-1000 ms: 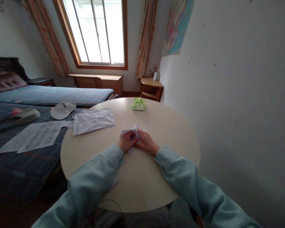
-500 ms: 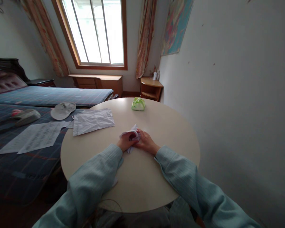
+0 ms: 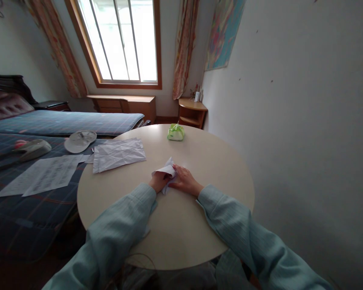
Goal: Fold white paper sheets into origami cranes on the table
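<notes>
Folded paper (image 3: 167, 168) | held by both hands (image 3: 186, 180) | green packet (image 3: 176, 133) on table (image 3: 218, 165), contents unclear

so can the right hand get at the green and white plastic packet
Likely yes, once the right hand leaves the folded white paper: only the round cream tabletop shows between hand and packet.

Pale cap (image 3: 79, 141) on bed (image 3: 27, 217) (blue plaid); bright window (image 3: 117, 44).
</notes>
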`<state>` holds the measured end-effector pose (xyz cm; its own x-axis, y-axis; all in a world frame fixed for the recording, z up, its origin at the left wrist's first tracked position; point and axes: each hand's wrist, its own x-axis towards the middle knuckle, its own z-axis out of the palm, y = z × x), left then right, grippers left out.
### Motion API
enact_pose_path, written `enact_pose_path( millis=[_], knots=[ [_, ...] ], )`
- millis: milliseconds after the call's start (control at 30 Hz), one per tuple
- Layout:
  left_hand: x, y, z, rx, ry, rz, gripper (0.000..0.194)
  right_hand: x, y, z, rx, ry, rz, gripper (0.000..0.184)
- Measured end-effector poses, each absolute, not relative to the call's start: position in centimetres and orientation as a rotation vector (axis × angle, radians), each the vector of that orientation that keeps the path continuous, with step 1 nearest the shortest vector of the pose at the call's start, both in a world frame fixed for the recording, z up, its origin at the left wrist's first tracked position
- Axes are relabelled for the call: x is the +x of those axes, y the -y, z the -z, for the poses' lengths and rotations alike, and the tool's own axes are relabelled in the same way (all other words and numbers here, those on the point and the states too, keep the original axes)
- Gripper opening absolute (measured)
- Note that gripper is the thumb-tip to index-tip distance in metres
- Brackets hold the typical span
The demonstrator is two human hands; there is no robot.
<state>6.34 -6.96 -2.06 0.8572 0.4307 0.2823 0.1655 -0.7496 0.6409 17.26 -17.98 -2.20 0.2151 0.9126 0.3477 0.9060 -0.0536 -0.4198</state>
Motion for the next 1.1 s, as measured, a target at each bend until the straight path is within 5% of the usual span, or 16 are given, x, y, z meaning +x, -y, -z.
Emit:
enact_pose_path(
  millis=[267,467,1100],
  knots=[
    [6.4,7.3,1.9,2.415,-0.431,-0.578,0.027,17.0,18.3,1.7,-1.907,1.652,-0.016,0.079],
    [6.2,8.1,1.3,2.498,-0.515,-0.58,0.011,16.9,18.2,1.9,-1.911,1.63,0.009,0.074],
    [6.0,7.9,1.1,2.147,-0.571,-0.698,0.023,16.9,18.1,1.8,-1.905,1.639,-0.029,0.079]
  ],
)
